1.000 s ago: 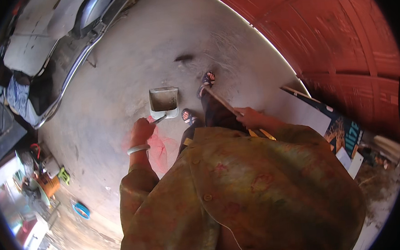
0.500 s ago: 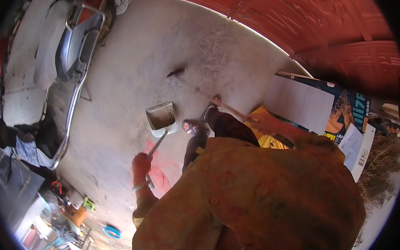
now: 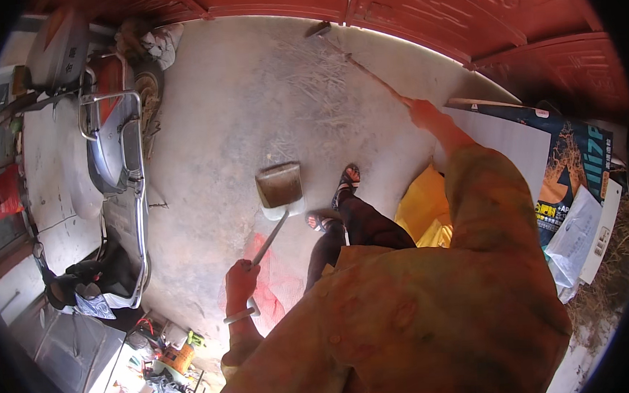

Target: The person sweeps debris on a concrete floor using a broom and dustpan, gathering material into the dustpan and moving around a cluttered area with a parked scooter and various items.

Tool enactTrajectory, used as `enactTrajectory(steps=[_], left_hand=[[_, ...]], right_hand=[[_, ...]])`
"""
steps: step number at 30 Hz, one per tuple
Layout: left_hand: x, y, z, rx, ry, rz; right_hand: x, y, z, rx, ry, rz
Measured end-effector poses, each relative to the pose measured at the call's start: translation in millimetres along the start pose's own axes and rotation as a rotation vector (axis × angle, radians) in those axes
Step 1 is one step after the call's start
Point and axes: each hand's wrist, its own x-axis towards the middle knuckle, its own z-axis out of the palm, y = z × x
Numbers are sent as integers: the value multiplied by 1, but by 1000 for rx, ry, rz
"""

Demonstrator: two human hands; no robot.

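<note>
My left hand (image 3: pixel 241 281) is closed around the handle of a long-handled dustpan (image 3: pixel 281 186), whose pan rests on the concrete with its mouth facing away from me. Stretched out ahead, my right hand (image 3: pixel 426 115) grips the wooden stick of a broom (image 3: pixel 376 79). The broom's dark head (image 3: pixel 317 29) is at the far side, close to the red metal door. Between the broom head and the dustpan, loose straw and dry debris (image 3: pixel 314 74) lie scattered on the floor.
A motorcycle (image 3: pixel 113 137) with chrome rails stands along the left. The red metal door (image 3: pixel 419 17) closes off the far side. To my right are a yellow sack (image 3: pixel 424 203) and a flattened printed carton (image 3: pixel 579 159). Red netting (image 3: pixel 266 293) lies near my left hand.
My right arm has reached out forward, carrying the broom head from the middle floor to the door. The left hand keeps its hold on the dustpan; the whole view has shifted.
</note>
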Motion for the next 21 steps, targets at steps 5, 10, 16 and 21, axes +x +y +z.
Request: enactTrajectory(steps=[5, 10, 16, 21], left_hand=[[20, 57, -11, -7, -11, 107], [49, 129, -29, 92, -10, 242], [80, 219, -54, 221, -42, 428], [106, 283, -67, 353, -54, 553]], right_hand=[[-130, 55, -20, 104, -77, 242], [-277, 89, 36, 210, -167, 352], [-392, 8, 44, 508, -183, 545], [-402, -12, 69, 573, 92, 587]])
